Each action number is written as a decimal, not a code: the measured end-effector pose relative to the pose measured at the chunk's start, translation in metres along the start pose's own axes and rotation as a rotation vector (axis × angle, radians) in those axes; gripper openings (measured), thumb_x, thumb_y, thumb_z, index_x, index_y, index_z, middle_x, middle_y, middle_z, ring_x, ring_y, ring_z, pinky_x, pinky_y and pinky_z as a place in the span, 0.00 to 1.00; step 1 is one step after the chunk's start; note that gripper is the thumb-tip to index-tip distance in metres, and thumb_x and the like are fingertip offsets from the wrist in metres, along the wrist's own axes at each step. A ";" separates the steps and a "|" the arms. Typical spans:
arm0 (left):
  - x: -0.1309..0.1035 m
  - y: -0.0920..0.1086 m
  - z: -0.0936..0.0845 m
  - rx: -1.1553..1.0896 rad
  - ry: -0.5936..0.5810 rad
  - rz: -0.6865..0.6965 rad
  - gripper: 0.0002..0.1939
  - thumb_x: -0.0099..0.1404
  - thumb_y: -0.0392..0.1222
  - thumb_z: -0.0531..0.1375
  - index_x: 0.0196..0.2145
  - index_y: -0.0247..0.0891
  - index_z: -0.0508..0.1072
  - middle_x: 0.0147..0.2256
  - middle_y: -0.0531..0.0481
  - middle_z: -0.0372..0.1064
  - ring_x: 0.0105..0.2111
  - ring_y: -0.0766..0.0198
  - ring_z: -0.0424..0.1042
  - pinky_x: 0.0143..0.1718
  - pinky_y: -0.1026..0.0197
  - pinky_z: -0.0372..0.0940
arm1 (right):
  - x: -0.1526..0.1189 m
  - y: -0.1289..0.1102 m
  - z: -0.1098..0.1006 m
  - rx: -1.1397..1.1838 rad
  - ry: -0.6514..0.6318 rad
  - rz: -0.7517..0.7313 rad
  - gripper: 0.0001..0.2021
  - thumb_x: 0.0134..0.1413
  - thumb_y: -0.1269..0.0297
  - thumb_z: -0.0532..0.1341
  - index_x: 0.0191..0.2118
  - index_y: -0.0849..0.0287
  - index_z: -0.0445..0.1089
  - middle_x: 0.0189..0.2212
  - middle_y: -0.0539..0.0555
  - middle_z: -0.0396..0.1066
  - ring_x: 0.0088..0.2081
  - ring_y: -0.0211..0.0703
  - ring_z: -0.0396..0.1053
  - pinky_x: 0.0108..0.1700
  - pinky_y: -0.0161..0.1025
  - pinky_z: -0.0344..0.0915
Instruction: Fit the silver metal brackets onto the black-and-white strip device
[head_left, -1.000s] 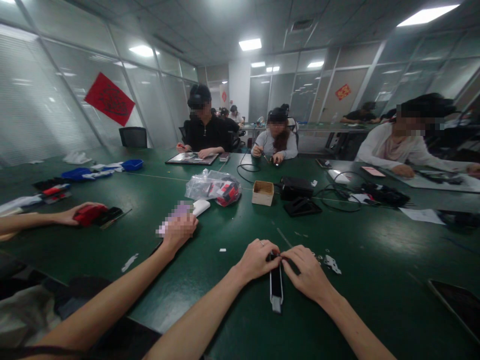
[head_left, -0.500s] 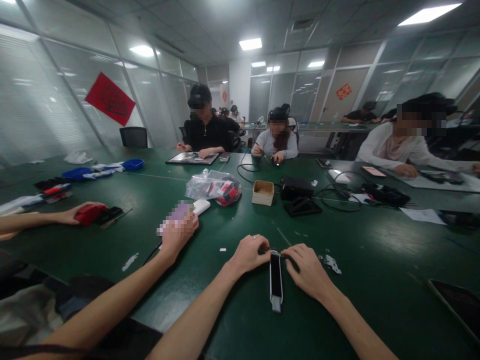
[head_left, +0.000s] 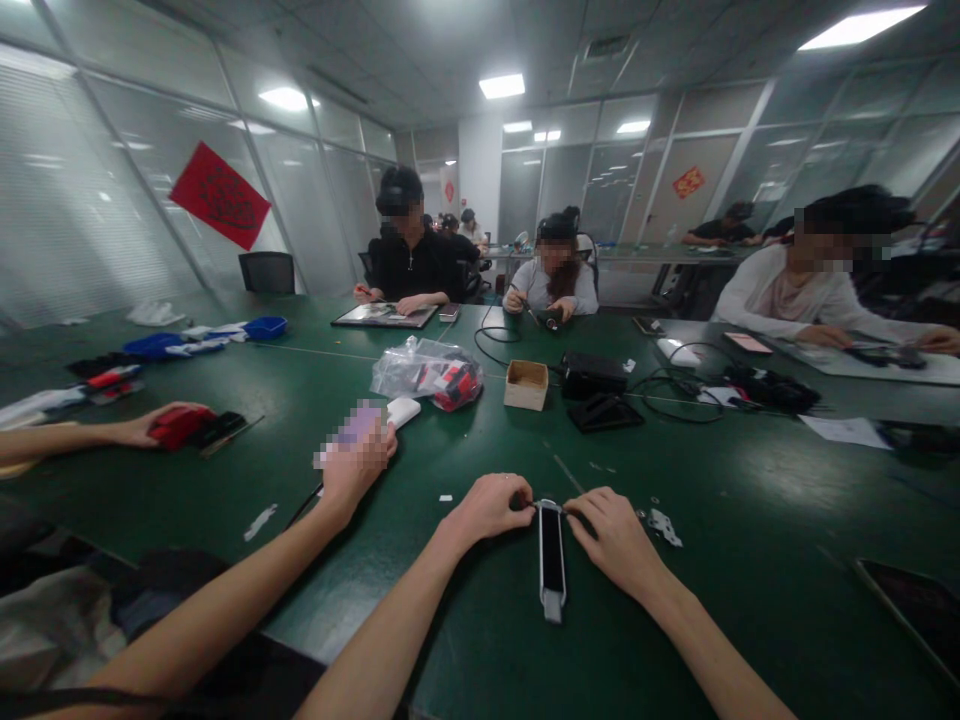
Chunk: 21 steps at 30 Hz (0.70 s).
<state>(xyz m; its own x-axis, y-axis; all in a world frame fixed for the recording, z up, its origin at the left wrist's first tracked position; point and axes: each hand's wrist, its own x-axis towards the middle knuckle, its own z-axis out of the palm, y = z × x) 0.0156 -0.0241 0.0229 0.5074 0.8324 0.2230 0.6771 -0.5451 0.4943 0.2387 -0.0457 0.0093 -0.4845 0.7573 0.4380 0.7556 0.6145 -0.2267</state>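
A slim white-framed device (head_left: 552,555) with a dark face and a grey tab at its near end lies lengthwise on the green table. My left hand (head_left: 491,505) is just left of its far end, thumb and forefinger closed in a pinch at a small dark bit too tiny to name. At the right of that same end, my right hand (head_left: 613,535) has its fingertips drawn together close to the frame's corner; what they grip, if anything, is hidden. Small white cut pieces (head_left: 664,526) lie to the right of my right hand.
A neighbour's hand (head_left: 356,460) at left holds a blurred-out item above the green table (head_left: 480,660). Farther off are a clear bag (head_left: 424,372) of red and black parts, a small cardboard box (head_left: 526,386) and a black case (head_left: 592,375). A dark phone-like slab (head_left: 911,605) lies at right.
My left hand has shifted slightly left, away from the device's far end, and turned a little. My right hand and the device have hardly moved.
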 end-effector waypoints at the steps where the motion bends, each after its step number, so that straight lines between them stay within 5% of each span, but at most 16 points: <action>1: 0.000 0.000 0.000 -0.003 -0.003 0.001 0.05 0.57 0.38 0.61 0.33 0.37 0.73 0.30 0.54 0.71 0.28 0.67 0.68 0.30 0.68 0.59 | 0.000 0.000 0.000 0.004 0.001 0.002 0.08 0.58 0.69 0.55 0.39 0.58 0.71 0.36 0.55 0.72 0.39 0.46 0.67 0.38 0.43 0.65; 21: 0.000 -0.003 -0.002 -0.020 0.007 -0.037 0.04 0.56 0.37 0.60 0.31 0.37 0.73 0.27 0.55 0.70 0.26 0.68 0.67 0.29 0.68 0.59 | -0.001 0.002 0.001 0.019 0.005 0.001 0.10 0.60 0.68 0.52 0.38 0.57 0.71 0.35 0.55 0.72 0.37 0.45 0.67 0.37 0.43 0.65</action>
<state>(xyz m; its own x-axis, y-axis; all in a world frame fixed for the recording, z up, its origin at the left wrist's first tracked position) 0.0122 -0.0221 0.0228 0.4782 0.8529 0.2097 0.6850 -0.5116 0.5188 0.2401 -0.0445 0.0075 -0.4817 0.7565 0.4424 0.7473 0.6183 -0.2436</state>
